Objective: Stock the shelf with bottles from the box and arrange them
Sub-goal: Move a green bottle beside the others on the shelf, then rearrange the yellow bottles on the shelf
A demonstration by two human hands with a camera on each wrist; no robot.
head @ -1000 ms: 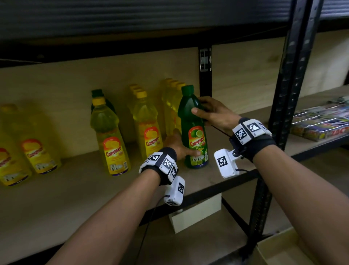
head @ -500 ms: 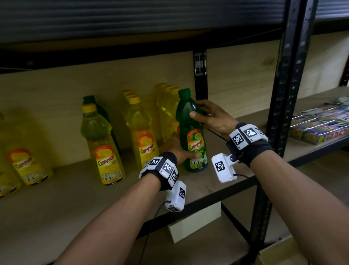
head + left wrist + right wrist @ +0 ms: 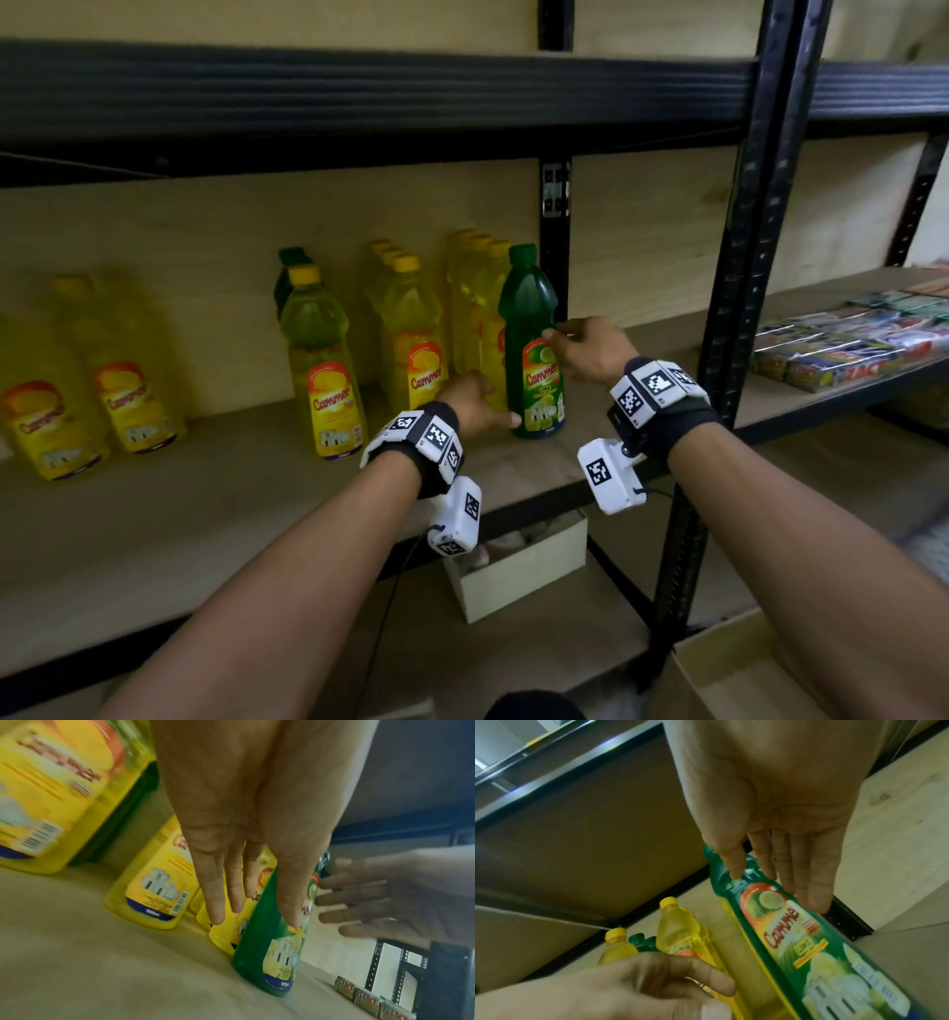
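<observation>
Bottles are standing in rows on a wooden shelf under a dark upper board, with a plywood back wall and black steel posts. A green bottle is standing upright at the right end of the yellow bottles, close to the rear post. The left hand is reaching in at the bottle's 8 o'clock, fingers straight, its thumb lying against the lower label. The right hand is hovering at 3 o'clock by the shoulder, fingers loosely extended; whether they are touching cannot be told. Neither hand is gripping anything. Bare board is lying open toward 6 o'clock up to the front edge. Flat packets are lying well apart at 3 o'clock, beyond the front post. A box is sitting below at 5 o'clock.
</observation>
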